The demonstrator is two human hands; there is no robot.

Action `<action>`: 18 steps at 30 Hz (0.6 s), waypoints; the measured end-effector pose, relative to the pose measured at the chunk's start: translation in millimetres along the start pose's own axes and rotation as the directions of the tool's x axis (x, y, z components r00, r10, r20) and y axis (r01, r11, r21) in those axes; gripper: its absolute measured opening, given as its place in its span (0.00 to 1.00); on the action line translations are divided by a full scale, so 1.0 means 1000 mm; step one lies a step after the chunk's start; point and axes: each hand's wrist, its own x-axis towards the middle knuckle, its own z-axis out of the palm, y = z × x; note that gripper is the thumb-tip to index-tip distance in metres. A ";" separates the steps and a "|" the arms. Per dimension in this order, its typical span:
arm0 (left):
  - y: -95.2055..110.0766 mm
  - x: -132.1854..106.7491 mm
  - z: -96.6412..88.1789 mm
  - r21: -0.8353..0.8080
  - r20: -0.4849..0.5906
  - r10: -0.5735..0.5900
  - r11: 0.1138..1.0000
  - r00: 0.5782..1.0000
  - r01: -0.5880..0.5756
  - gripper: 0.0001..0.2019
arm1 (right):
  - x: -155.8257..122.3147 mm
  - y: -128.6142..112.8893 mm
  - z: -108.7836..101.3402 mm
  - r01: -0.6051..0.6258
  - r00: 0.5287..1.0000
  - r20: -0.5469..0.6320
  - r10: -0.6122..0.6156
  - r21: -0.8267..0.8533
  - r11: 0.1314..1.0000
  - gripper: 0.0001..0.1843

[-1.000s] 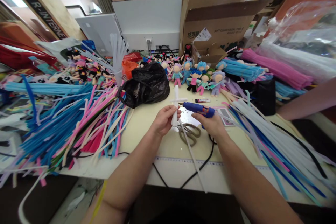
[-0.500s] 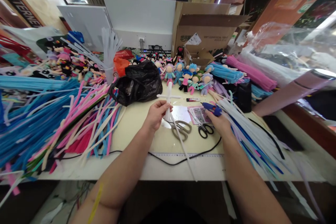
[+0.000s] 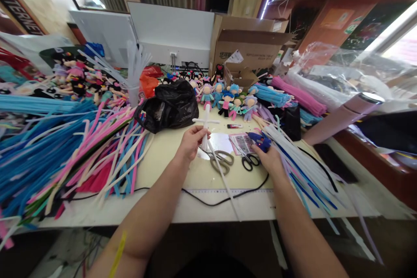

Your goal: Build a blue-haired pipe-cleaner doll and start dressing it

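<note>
My left hand [image 3: 193, 141] is closed on a cross-shaped figure of white pipe cleaners [image 3: 206, 118], held upright over the table. A long white strand hangs from its lower end toward the table's front edge. On the right, my right hand [image 3: 267, 156] grips a blue glue gun [image 3: 259, 140], whose nozzle points left toward the figure. Between the hands lie olive-handled scissors [image 3: 222, 161], partly behind the strand, and black-handled scissors [image 3: 250, 161]. A pink-edged printed packet [image 3: 241, 143] lies under the black scissors' blades.
Pipe cleaners in blue and pink [image 3: 65, 152] cover the left side; white ones [image 3: 286, 147] lie right. Small dolls [image 3: 226, 103] stand at the back beside a black plastic bag [image 3: 177, 104]. A black cord [image 3: 208, 204] crosses the front. A pink flask [image 3: 342, 119] leans at right.
The whole view has shifted a little, so most things sit slightly further left. Both hands keep their holds, and the figure and glue gun stay about the same distance apart.
</note>
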 end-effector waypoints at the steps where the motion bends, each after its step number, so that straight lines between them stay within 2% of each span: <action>1: 0.000 0.000 0.000 -0.002 0.000 -0.002 1.000 1.000 0.002 0.19 | -0.003 0.001 -0.001 -0.009 1.000 -0.001 0.009 -0.008 1.000 0.29; 11: 0.000 0.001 -0.001 0.002 0.010 0.016 1.000 1.000 -0.016 0.16 | -0.021 -0.002 -0.003 0.002 1.000 -0.028 -0.004 -0.050 0.999 0.24; 15: -0.001 0.002 -0.002 0.001 0.024 0.015 1.000 1.000 -0.015 0.17 | -0.024 -0.005 -0.007 -0.023 0.999 0.031 0.028 -0.158 0.987 0.25; 18: -0.001 0.003 -0.004 -0.019 0.020 0.021 1.000 1.000 -0.021 0.18 | -0.039 -0.005 -0.011 0.008 1.000 0.019 -0.005 -0.158 0.987 0.29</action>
